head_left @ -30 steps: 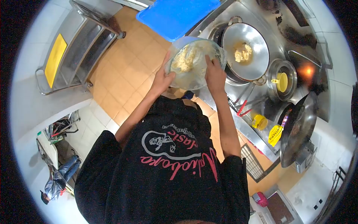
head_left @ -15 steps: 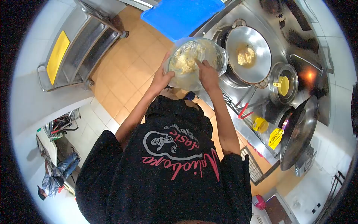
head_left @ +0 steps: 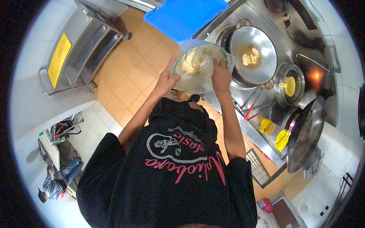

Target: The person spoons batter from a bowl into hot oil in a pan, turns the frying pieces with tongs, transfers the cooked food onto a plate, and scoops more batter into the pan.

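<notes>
My left hand (head_left: pixel 165 81) grips a clear glass bowl (head_left: pixel 197 88) by its left side, thumb over the rim. Inside the bowl is a pale yellow, lumpy mixture (head_left: pixel 189 64), smeared up the wall. My right hand (head_left: pixel 221 78) is closed over the right part of the bowl, fingers pointing down into it. What those fingers hold is hidden. Just right of the bowl, a two-handled metal wok (head_left: pixel 262 42) sits on the stove, with a golden clump of food (head_left: pixel 251 57) in a little oil at its bottom.
A blue tray (head_left: pixel 182 19) lies beyond the bowl. Right of me are a yellow dipper (head_left: pixel 289 86) in a metal pot, red-handled tongs (head_left: pixel 249 113), a yellow-lidded jar (head_left: pixel 267 126), a yellow packet (head_left: pixel 282 140) and a large dark wok (head_left: pixel 306 136). Another person (head_left: pixel 59 180) is at far left.
My right hand has moved right, from the mixture to the bowl's right side. The mixture now looks more spread along the left wall. My left hand keeps its grip.
</notes>
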The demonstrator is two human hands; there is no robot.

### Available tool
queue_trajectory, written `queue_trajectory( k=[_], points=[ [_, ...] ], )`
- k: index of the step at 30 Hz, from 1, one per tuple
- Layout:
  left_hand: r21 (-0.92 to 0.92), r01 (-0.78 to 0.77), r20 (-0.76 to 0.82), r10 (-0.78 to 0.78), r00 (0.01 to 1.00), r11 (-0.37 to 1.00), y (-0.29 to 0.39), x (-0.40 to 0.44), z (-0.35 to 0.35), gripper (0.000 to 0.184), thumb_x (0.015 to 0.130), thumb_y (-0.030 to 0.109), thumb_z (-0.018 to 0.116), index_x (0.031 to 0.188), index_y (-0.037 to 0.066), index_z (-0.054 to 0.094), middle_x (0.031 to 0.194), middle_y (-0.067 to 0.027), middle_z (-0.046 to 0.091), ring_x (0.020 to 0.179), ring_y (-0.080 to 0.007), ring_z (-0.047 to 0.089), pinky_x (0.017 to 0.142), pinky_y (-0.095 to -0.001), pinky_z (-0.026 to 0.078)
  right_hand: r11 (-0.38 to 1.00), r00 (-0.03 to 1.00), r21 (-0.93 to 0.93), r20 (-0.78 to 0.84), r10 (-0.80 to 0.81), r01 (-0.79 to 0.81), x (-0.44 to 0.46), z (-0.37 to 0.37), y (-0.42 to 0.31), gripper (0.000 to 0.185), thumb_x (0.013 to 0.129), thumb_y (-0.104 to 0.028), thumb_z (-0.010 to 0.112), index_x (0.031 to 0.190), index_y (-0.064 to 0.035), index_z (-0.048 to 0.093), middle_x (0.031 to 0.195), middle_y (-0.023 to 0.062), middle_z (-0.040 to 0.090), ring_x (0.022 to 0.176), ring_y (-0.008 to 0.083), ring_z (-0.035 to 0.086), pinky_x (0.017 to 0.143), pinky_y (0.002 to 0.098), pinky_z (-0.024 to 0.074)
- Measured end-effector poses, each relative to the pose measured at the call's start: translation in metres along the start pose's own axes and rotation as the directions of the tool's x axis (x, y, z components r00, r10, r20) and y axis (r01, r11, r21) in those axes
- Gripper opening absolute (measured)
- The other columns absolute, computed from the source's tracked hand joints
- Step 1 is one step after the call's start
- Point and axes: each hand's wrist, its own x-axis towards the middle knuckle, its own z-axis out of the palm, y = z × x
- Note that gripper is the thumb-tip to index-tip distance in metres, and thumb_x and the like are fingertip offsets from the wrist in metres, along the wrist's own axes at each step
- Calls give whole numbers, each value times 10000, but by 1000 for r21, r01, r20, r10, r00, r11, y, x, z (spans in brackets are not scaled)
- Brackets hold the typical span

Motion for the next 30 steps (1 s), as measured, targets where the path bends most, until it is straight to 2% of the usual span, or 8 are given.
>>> queue_trajectory(
  k=[5, 9, 11, 14, 21, 23, 27, 30],
  points=[
    [-10, 12, 7, -12, 1000, 1000, 4, -1, 0, 752, 740, 26, 463, 1433, 36, 172, 1477, -135, 210, 1342, -225, 246, 1066, -308, 237, 994, 960, 7, 258, -110, 111, -16, -11, -2, 350, 792, -51, 486, 1127, -98, 574, 955, 138, 560, 768, 349, 606, 650, 445, 490],
    [-10, -16, 16, 16, 1000, 1000, -2, 2, -2, 747, 743, 20, 460, 1433, 44, 175, 1480, -135, 197, 1344, -227, 238, 1071, -312, 234, 995, 1000, 96, 25, 12, -14, -8, 2, -2, 357, 778, -50, 499, 1114, -131, 589, 930, 137, 555, 771, 350, 599, 653, 448, 487],
    [-18, -14, 29, 15, 999, 1000, 2, 1, -2, 748, 742, 18, 460, 1434, 48, 177, 1481, -134, 195, 1344, -225, 239, 1070, -312, 237, 982, 963, 103, 203, -175, 157, -10, 11, -3, 360, 769, -43, 502, 1095, -156, 608, 900, 140, 545, 759, 348, 590, 656, 447, 483],
    [-10, -15, 22, 15, 1000, 1000, -3, 1, -5, 750, 739, 12, 459, 1435, 52, 181, 1483, -130, 194, 1341, -221, 244, 1067, -310, 242, 972, 987, 190, 55, -154, 141, 0, -1, -19, 353, 774, -50, 496, 1085, -162, 619, 863, 133, 533, 740, 338, 583, 656, 443, 482],
    [-8, 10, 8, -10, 1000, 1000, 4, 0, -4, 755, 732, 2, 458, 1434, 55, 187, 1485, -123, 192, 1339, -211, 249, 1064, -304, 243, 937, 911, -7, 238, -337, 349, -1, -5, -4, 333, 775, -71, 510, 1077, -151, 625, 858, 120, 526, 716, 335, 586, 630, 442, 484],
    [-13, 10, 2, -10, 1000, 1000, 1, -2, -4, 755, 730, 1, 457, 1434, 53, 187, 1486, -119, 192, 1341, -211, 247, 1066, -304, 240, 993, 989, 9, 87, -122, 121, -1, -8, -2, 322, 780, -77, 512, 1076, -140, 622, 870, 125, 526, 704, 337, 587, 619, 441, 486],
    [-10, 19, 10, -19, 1000, 1000, 5, 1, -4, 756, 725, -3, 451, 1431, 42, 187, 1488, -111, 189, 1342, -211, 244, 1072, -305, 228, 995, 995, -77, 77, -57, 63, -10, 8, -2, 319, 788, -74, 504, 1079, -134, 619, 873, 130, 525, 712, 337, 589, 626, 440, 490],
    [-52, -15, 1, 15, 1000, 999, 2, 1, -5, 761, 722, -1, 450, 1433, 42, 181, 1481, -120, 202, 1338, -212, 250, 1074, -305, 223, 997, 977, -29, 203, -64, 71, -15, -4, -10, 322, 791, -63, 496, 1084, -130, 614, 894, 137, 519, 727, 342, 589, 636, 436, 492]
  ],
)
